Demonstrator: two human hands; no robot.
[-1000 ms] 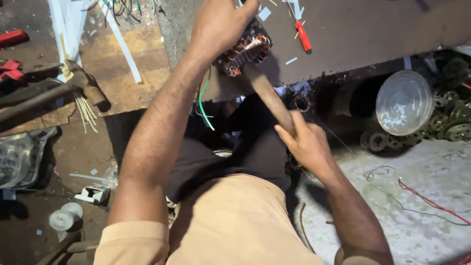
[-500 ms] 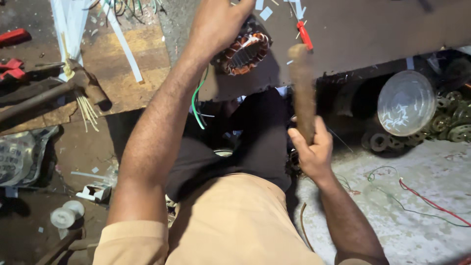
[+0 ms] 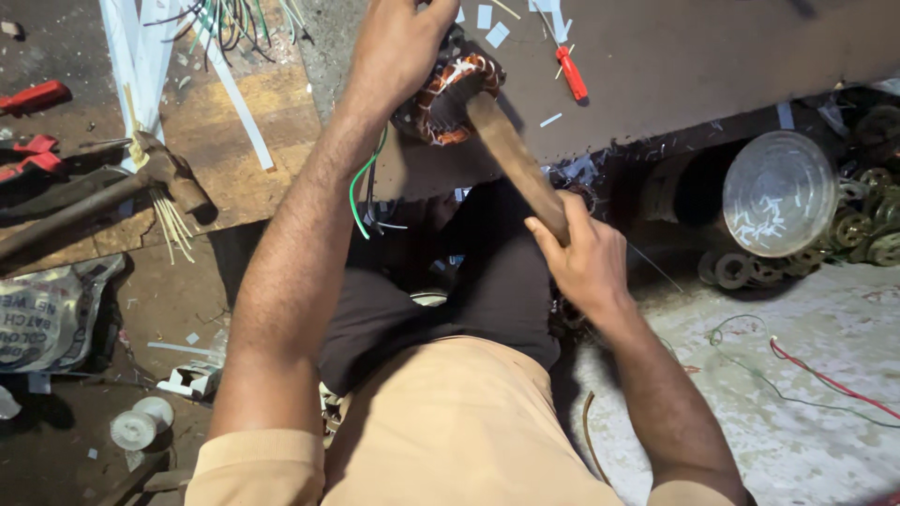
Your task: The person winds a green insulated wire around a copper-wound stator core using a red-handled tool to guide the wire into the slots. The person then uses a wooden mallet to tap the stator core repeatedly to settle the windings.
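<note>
The right hand point(image 3: 583, 258) is wrapped tight around a wooden handle point(image 3: 516, 164) whose far end rests against the copper-wound stator point(image 3: 450, 94). The left hand point(image 3: 398, 47) clasps that stator from above, pinning it at the near edge of the desk point(image 3: 675, 66), a red screwdriver point(image 3: 570, 75) lying beyond. This looks like tapping the windings; another blow would want the stator held firm.

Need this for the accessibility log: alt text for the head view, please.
Seen from above, a seated person's left hand steadies a copper-wound motor stator on a dark board, while the right hand grips a wooden stick with its far end on the stator. A red screwdriver lies on the board; a hammer lies far left.
</note>
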